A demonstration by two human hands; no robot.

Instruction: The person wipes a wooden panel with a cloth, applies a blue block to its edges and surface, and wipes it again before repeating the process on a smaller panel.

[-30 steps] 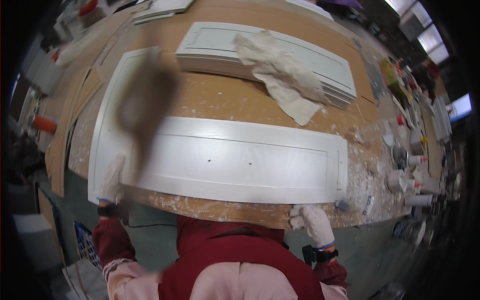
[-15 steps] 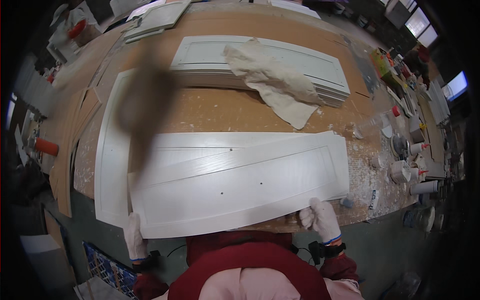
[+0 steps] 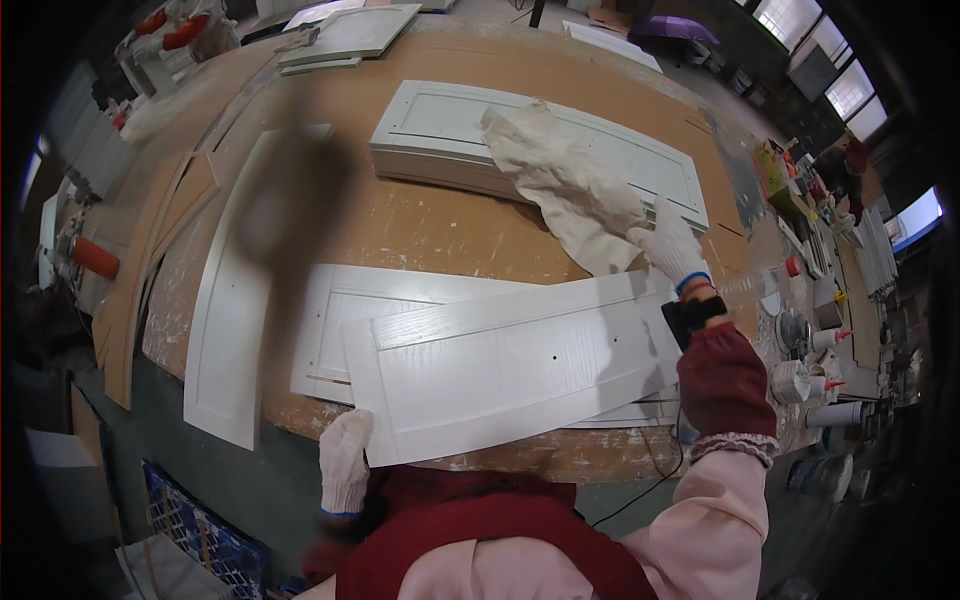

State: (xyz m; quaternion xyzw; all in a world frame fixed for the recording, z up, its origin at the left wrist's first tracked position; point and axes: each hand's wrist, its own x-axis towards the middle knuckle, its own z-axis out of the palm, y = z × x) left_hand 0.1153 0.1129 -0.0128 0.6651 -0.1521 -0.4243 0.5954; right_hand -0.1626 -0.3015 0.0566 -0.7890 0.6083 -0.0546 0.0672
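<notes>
A white cabinet door panel point(image 3: 500, 350), with a raised frame and small dark holes, lies aslant across another white panel point(image 3: 315, 330). At its near left corner, my gloved left hand point(image 3: 345, 458) is closed on the edge; the fingers beneath are hidden. My gloved right hand point(image 3: 674, 248) reaches past the panel's far right part, fingers apart, at the edge of a crumpled cream cloth point(image 3: 570, 180). I cannot tell whether it touches the cloth. The cloth drapes over a stack of white panels point(image 3: 430, 110) farther back.
Another long white panel point(image 3: 225, 300) lies on the left of the brown worktable point(image 3: 420, 220). Bottles and tubs point(image 3: 795, 380) crowd the right side. An orange cylinder point(image 3: 95, 257) is at far left. A blurred dark object point(image 3: 295, 200) hides part of the view. People work in the background.
My right hand has left the panel's near edge and moved up to the cloth. The top panel's left end has shifted rightward with my left hand, showing more of the panel beneath.
</notes>
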